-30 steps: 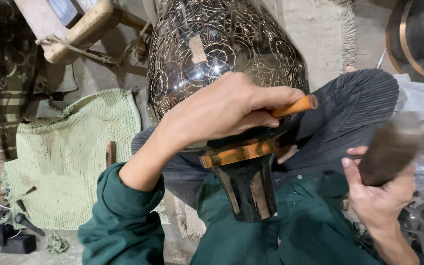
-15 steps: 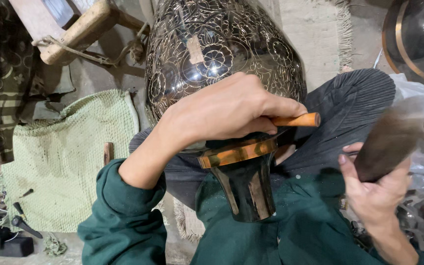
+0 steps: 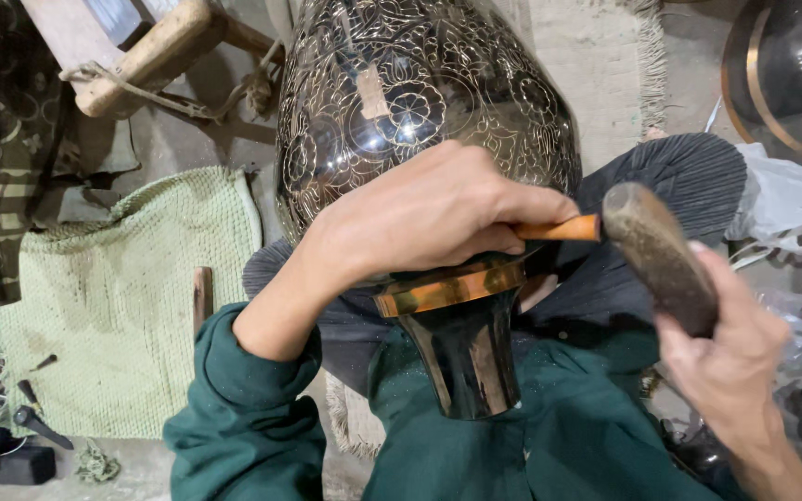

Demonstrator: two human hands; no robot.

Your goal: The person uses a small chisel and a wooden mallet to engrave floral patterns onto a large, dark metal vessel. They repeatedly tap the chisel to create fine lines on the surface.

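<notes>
Crosswise over the engraved metal vase lying neck-toward-body in the lap, the left hand clenches an orange-handled chisel pointing right, its butt touching the wooden mallet gripped tight by the right hand.

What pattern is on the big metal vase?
Engraved flowers and scrolling vines on dark metal vase, head view.

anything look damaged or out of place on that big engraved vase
Nothing stands out. The vase looks whole, apart from a small pale patch high on its side. The left hand holds a chisel and the right hand a mallet.
</notes>
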